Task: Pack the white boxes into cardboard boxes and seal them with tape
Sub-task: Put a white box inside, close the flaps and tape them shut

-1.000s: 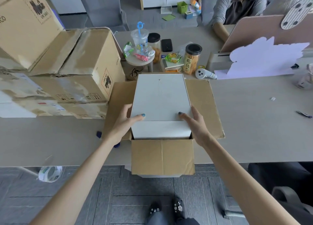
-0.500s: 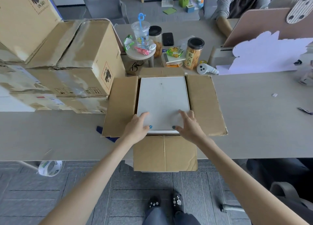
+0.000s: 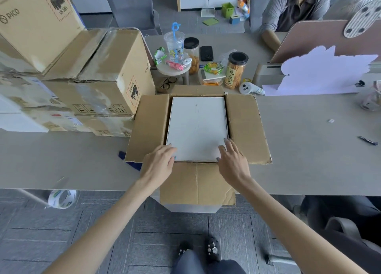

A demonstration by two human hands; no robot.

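1. Stacked taped cartons crowding left side of table; snack jar, cup, white controller just behind open cardboard box.
2. Tape roll below table's near edge, left.
3. Cardboard box flaps spread flat; white box lying flat inside, filling the opening.
4. Left hand and right hand relaxed, fingers straight, touching white box's near corners, gripping nothing.

The white box is seen to be of smooth, matt card. The cardboard box around it is made of dull brown corrugated board, ragged at the flap edges. Shiny, wrinkled tape is seen on the stacked cartons. The table is finished smooth and matt. The tape roll looks glossy.
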